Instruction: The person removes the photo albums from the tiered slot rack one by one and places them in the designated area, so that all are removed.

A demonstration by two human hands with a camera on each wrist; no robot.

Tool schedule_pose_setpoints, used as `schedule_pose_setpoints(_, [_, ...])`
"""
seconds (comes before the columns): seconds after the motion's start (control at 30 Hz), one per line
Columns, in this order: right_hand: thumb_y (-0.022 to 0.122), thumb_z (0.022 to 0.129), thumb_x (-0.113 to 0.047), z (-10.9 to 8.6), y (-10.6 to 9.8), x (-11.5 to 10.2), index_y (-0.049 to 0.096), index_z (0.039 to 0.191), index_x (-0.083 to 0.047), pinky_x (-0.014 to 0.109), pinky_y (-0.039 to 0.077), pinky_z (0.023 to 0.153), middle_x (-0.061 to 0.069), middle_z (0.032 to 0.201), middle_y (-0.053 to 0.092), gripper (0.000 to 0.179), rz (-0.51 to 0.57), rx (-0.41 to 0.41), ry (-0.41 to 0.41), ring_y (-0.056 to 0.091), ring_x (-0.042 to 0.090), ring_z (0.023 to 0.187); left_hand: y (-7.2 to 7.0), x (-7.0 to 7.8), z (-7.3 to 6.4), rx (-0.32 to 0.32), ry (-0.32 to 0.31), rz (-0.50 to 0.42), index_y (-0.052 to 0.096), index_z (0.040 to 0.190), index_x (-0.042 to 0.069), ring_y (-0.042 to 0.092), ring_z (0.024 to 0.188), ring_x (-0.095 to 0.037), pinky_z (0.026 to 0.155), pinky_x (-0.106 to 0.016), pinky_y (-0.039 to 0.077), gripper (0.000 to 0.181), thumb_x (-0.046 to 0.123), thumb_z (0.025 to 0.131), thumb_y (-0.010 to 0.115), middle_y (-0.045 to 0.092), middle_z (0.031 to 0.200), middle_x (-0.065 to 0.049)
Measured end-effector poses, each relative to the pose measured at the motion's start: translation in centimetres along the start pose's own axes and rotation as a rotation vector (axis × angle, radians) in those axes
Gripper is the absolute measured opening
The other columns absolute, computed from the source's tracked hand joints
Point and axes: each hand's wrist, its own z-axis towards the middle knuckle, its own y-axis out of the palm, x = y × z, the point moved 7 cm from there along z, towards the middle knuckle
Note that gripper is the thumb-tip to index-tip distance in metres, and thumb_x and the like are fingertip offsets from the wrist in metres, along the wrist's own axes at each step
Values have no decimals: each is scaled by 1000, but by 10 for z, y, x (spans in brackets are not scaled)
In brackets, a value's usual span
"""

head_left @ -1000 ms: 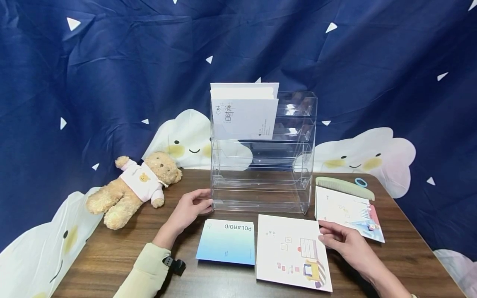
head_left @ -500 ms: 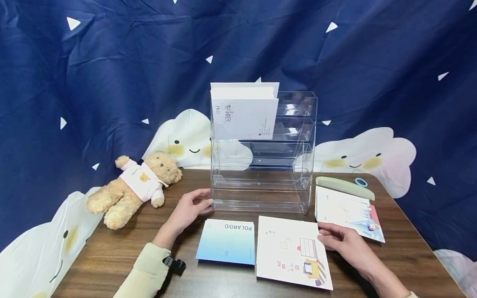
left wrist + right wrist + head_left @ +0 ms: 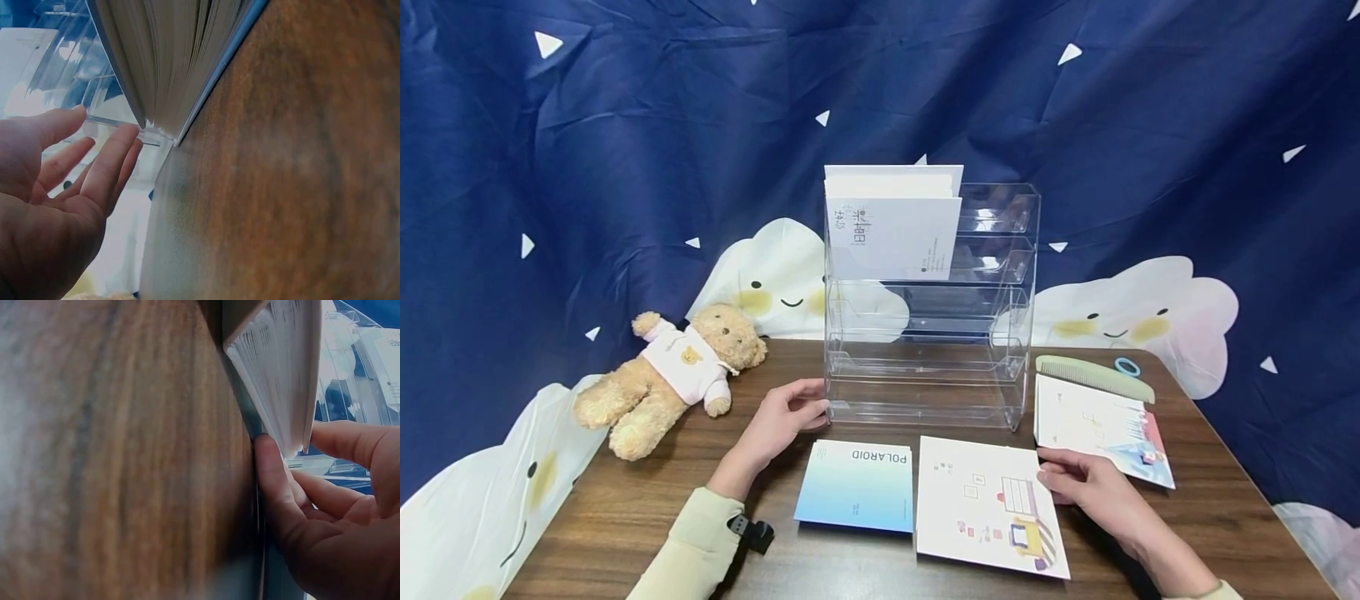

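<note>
In the head view, a clear tiered acrylic rack (image 3: 925, 396) stands in the middle of the table. My left hand (image 3: 786, 417) rests at its lower left side, and the left wrist view shows these fingers (image 3: 109, 162) fairly straight and spread from the thumb. My right hand (image 3: 1097, 492) pinches the right edge of a square white photo album (image 3: 977, 521) with a small colourful drawing. In the right wrist view, its thumb is on the cover side and its fingers lie below the pages (image 3: 281, 381). A blue-and-white album marked POLAROID (image 3: 857, 492) lies left of it.
White albums (image 3: 891, 237) stand in the rack's upper left. Another illustrated album (image 3: 1097, 429) lies at the right, beside a green comb (image 3: 1093, 379) and a blue ring (image 3: 1126, 367). A teddy bear (image 3: 681, 367) lies at the left. A patterned blue curtain (image 3: 880, 83) hangs behind.
The white album has shifted and tilted slightly, its near edge now higher in the head view. My right hand has moved a little left with it. The left hand stays in place.
</note>
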Motion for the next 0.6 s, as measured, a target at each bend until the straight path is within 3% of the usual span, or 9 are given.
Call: schedule_pose_setpoints(0.6, [72, 109, -17, -1, 1, 0, 51, 158, 15, 25, 72, 89, 20, 134, 74, 62, 25, 12, 40, 72, 8, 108, 1, 0, 0, -5, 6, 2, 57, 154, -11, 75, 125, -37, 101, -34, 72, 48, 4, 111, 69, 65, 147, -35])
